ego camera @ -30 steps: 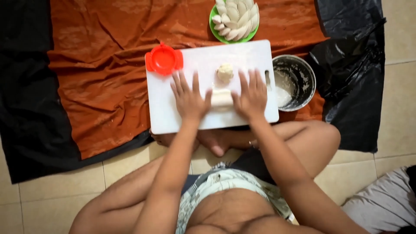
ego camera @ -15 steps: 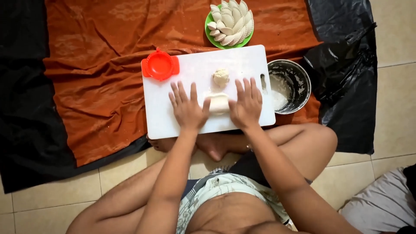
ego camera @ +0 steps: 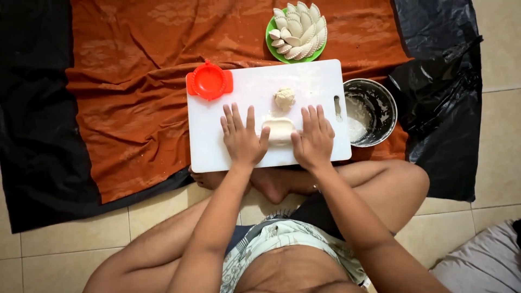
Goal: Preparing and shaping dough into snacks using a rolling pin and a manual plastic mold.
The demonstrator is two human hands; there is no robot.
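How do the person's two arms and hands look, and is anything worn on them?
Both arms are bare, with no sleeves. The left hand and the right hand wear no gloves. No ring shows. Something small lies at the right wrist, too unclear to name.

A person sits on the floor with a white board [ego camera: 228,152] across the feet. The left hand [ego camera: 241,138] and the right hand [ego camera: 313,140] lie flat, fingers spread, with a piece of dough [ego camera: 279,130] between them. A small dough ball [ego camera: 284,97] sits just above. A red round press [ego camera: 209,81] rests on the board's corner.
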